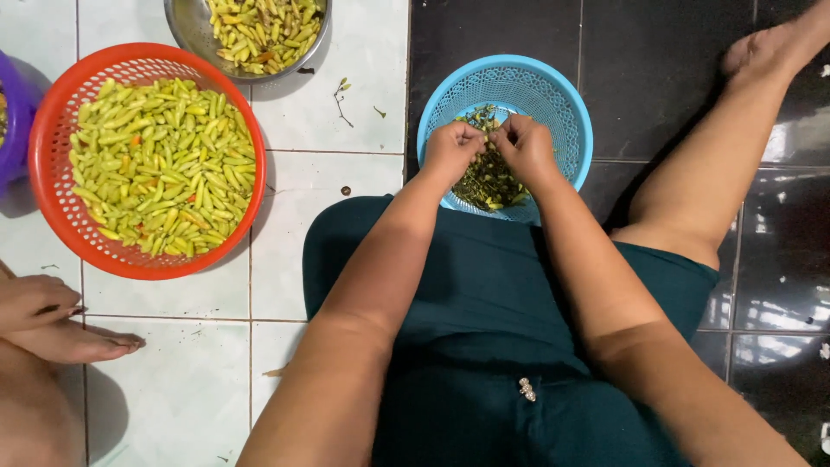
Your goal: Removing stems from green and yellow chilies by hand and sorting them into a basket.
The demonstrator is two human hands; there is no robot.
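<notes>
Fingertips of both hands pinch together over a blue basket (566, 121), the left hand (452, 151) and right hand (526, 147) curled narrow and touching knuckle to knuckle at the centre of the frame; a small chilli or stem seems to be held between them, though what exactly cannot be told. Below the fingers, inside the round perforated basket, lies a dark heap of green stems (488, 177). The basket straddles the line where white floor tiles (363, 69) meet black floor tiles (657, 60), and its near rim touches the person's dark green garment (493, 294).

At 9 o'clock from the hands, well apart, stands a round orange basket (52, 130) filled with yellow-green chillies (164, 169), a few orange ones among them. At 11 o'clock, cut by the top edge, a steel bowl (194, 35) holds more pale chillies, its rim just beside the orange basket. A purple container (17, 95) shows at the far left edge, touching the orange basket. No labels or signs are visible on any container.

Between the orange and blue baskets runs a strip of open white tile, dotted with 2 or 3 stray stems (341, 95). At 2 o'clock the person's leg (718, 164) stretches across black tile, with bare floor beyond it to the right edge. At 8 o'clock, another person's hand (35, 298) and foot (82, 342) rest on the white tile, well apart from the working hands.
</notes>
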